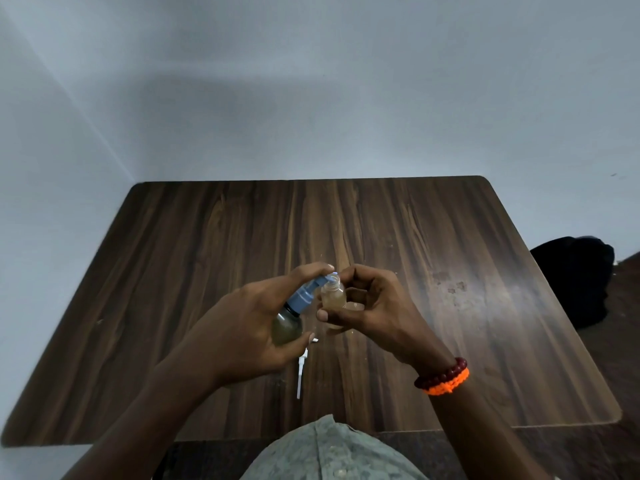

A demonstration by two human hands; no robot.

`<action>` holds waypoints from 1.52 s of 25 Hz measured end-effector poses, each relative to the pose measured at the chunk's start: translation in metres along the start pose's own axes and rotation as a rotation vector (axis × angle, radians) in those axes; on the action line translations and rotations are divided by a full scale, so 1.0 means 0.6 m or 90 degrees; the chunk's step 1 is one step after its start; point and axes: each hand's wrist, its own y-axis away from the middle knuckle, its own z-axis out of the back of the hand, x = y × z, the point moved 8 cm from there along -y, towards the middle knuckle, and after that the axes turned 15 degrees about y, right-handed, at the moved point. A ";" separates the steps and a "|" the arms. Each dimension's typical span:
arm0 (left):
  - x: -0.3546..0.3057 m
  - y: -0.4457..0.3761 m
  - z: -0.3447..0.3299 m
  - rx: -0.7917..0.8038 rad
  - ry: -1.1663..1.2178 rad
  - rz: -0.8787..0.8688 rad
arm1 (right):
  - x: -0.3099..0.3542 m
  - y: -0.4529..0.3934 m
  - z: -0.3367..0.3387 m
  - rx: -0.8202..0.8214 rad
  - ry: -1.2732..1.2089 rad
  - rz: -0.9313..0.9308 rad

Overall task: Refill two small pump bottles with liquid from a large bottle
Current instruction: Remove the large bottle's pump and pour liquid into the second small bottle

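Observation:
My left hand (249,317) grips the large bottle (286,328), a clear bottle of yellowish liquid with a blue pump head (306,295). Its forefinger lies on top of the pump, and the blue nozzle points into the open neck of a small clear bottle (333,295). My right hand (370,303) holds that small bottle upright between thumb and fingers, above the middle of the wooden table (173,271). A white pump with its dip tube (300,372) lies on the table below my left hand. A second small bottle is not visible.
The dark wood-grain table stands against a pale wall in a corner. A black bag (578,278) sits on the floor past the table's right edge. Beaded and orange bracelets (445,377) circle my right wrist.

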 end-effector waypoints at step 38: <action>-0.020 0.003 0.008 -0.036 -0.059 -0.023 | 0.017 0.012 -0.005 0.009 0.011 0.001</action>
